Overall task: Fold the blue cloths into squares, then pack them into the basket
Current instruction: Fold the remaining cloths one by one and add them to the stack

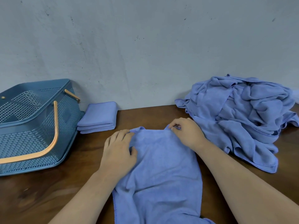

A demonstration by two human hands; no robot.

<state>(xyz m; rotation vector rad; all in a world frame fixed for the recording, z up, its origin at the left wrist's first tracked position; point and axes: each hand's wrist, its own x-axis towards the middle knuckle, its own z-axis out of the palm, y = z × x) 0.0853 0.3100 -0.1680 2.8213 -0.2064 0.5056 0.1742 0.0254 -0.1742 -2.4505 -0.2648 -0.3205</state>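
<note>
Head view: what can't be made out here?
All head view:
- Blue perforated plastic basket: left part cut off by frame edge.
- Flat blue microfibre cloth: near end cut off by bottom edge.
- Crumpled heap of blue cloths: count hidden by overlap.
- Stack of folded blue cloths: count unclear, layers merge.

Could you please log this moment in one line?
left hand, right hand: grip blue terry cloth corners | folded blue stack: beside blue plastic basket

basket (32,126) left, folded stack (98,118) beside, pile (242,117) right
</note>
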